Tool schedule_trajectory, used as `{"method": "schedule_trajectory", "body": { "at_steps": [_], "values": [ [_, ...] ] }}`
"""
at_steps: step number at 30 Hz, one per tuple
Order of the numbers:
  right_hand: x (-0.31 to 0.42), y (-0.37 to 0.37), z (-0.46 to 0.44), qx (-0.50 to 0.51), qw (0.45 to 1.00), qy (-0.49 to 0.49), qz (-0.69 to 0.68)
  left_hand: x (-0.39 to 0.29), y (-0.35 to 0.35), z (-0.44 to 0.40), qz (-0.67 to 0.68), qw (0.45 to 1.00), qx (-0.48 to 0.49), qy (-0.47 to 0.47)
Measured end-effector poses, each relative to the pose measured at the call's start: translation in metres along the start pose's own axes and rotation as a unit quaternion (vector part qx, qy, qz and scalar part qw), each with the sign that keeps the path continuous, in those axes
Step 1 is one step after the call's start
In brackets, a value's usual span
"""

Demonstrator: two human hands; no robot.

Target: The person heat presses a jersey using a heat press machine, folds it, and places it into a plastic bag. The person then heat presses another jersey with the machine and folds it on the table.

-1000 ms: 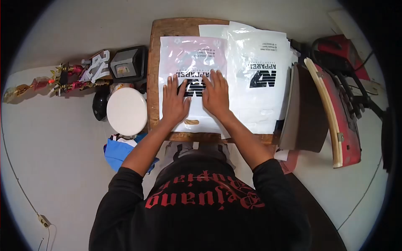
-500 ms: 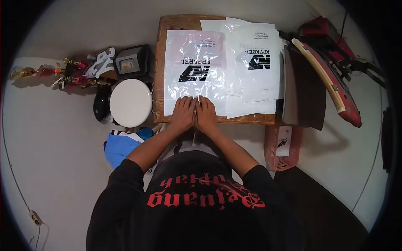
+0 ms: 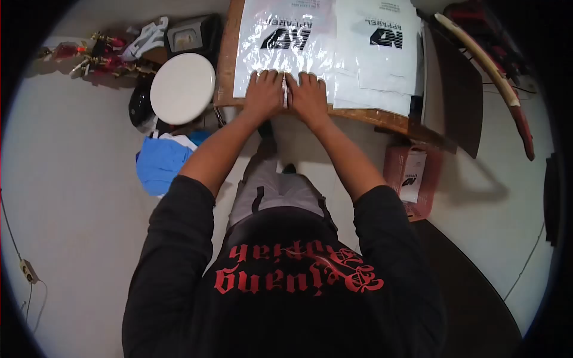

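A glossy white plastic mailing bag (image 3: 253, 45) with a black logo and "APPAREL" lettering lies flat on the wooden table (image 3: 226, 74). Both my hands rest on its near edge. My left hand (image 3: 264, 93) is palm down with its fingers a little bent and apart. Beside it, my right hand (image 3: 307, 96) lies palm down too, fingers spread on the plastic. The thumbs face each other across a narrow gap, and neither hand visibly grasps anything. More white printed bags (image 3: 382, 68) are piled to the right, overlapping one another.
A round white stool (image 3: 182, 88) stands left of the table, with blue cloth (image 3: 161, 164) below it. To the right are a dark panel (image 3: 456, 89), a red-and-cream curved press-like piece (image 3: 495, 65) and a pink basket (image 3: 431, 179) holding a printed bag. Trophies (image 3: 101, 56) lie far left.
The view has tilted so the table sits higher in the frame. My hands stay at the bag's near edge but have parted slightly, with the fingers more bent.
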State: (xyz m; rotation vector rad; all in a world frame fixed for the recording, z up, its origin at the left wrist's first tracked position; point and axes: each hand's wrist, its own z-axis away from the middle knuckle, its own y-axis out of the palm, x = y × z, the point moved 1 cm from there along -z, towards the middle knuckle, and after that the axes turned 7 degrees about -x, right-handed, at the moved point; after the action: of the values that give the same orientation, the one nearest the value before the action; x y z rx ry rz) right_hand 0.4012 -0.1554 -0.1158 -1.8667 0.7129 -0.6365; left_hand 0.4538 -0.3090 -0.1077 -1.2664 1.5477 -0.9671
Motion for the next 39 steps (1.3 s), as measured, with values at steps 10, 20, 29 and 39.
{"method": "schedule_trajectory", "body": {
  "at_steps": [10,20,29,39],
  "values": [
    [-0.055,-0.018,0.039,0.013,0.998,0.035,0.055,0.073,-0.016,0.039,-0.105,0.989,-0.097,-0.029],
    [-0.019,-0.011,0.021,-0.057,0.997,-0.023,-0.054,-0.001,-0.001,0.017,0.12,0.985,-0.111,0.049],
    [-0.086,-0.041,0.051,-0.044,0.989,0.134,0.051,-0.009,-0.01,0.054,0.123,0.99,0.054,0.044],
    [0.031,-0.071,0.093,0.052,0.598,0.573,-0.558,-0.035,-0.016,0.053,0.104,0.985,0.046,0.133]
  ]
}}
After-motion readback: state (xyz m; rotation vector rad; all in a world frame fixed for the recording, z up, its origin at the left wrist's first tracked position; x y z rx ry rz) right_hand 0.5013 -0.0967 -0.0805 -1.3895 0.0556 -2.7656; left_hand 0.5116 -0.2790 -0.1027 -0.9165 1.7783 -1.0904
